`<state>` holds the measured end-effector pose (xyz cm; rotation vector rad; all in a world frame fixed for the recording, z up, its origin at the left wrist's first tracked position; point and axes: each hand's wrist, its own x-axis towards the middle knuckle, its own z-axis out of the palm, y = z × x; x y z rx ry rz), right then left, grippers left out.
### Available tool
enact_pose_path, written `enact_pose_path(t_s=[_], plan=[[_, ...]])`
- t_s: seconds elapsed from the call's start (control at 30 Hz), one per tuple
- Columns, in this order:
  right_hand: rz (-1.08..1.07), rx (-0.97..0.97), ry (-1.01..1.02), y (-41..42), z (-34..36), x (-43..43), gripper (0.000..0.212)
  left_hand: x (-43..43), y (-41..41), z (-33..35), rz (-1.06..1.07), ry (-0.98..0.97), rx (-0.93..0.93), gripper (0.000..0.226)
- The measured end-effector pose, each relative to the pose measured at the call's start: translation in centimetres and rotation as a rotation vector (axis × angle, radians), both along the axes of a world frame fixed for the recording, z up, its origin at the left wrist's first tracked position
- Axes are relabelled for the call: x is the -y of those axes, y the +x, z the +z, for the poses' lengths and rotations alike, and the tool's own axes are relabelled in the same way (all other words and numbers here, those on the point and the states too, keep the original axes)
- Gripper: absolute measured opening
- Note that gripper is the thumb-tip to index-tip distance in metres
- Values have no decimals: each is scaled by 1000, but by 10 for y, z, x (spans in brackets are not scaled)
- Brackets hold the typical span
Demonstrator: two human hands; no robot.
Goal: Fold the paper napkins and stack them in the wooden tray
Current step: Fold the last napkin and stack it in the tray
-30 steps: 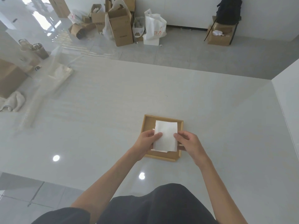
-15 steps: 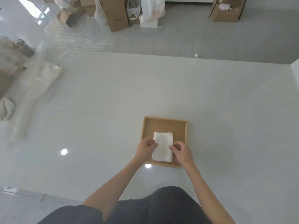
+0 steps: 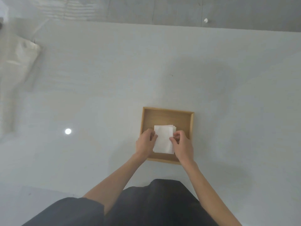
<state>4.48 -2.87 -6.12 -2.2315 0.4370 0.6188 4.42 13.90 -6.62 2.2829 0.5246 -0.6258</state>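
A square wooden tray (image 3: 167,114) sits on the white glossy table in front of me. Inside its near half lies a white folded paper napkin (image 3: 163,139), with edges of other napkins showing under it at the right. My left hand (image 3: 145,143) pinches the napkin's left edge. My right hand (image 3: 181,144) pinches its right edge with curled fingers. Both hands rest over the tray's near corners and hide part of its rim.
The table's far edge runs across the top, with grey floor beyond and a small white scrap (image 3: 205,20) on it. A pale bag-like reflection (image 3: 24,51) shows at the left. My dark-clothed lap (image 3: 146,206) fills the bottom.
The napkin has come down from above the tray into its near half, my hands lowering with it. The camera has tilted downward, so the boxes on the floor left the view.
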Motion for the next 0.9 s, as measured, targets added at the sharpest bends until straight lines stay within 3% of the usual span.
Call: enact_pose_path(t_s=[0.3, 0.37, 0.5, 0.57, 0.7, 0.9], plan=[[16, 72, -92, -4, 3, -1, 26, 1, -3, 1, -49, 23, 64, 16], [79, 184, -177, -7, 4, -3, 33, 0, -4, 5, -162, 127, 179, 18], [451, 355, -425, -18, 1, -3, 62, -3, -10, 7, -572, 329, 343, 60], [598, 320, -528, -23, -3, -2, 74, -7, -12, 4, -701, 364, 319, 70], [626, 245, -578, -27, -11, 5, 88, -15, -10, -9, -826, 470, 156, 79], [638, 229, -591, -29, -18, 8, 85, -18, -14, -19, -835, 534, 102, 87]])
